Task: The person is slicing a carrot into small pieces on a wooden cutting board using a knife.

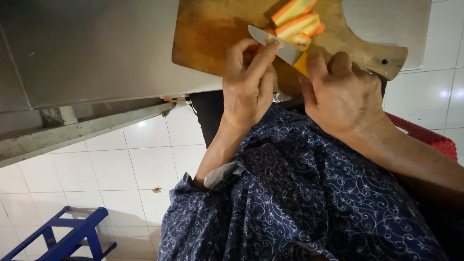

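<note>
A person seen from above slices at a worn wooden cutting board with a handle [212, 38]. The right hand [340, 92] is closed around the yellow handle of a small steel-bladed knife [278, 46]. The left hand [249, 84] pinches an orange carrot piece [267, 48] under the blade, fingertips curled (safest kept tucked back from the edge). Cut orange-and-pale carrot sticks [296, 21] lie just beyond both hands. No packages, labels or signs are visible.

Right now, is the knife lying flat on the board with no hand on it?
No, the right hand grips the knife by its yellow handle.
</note>
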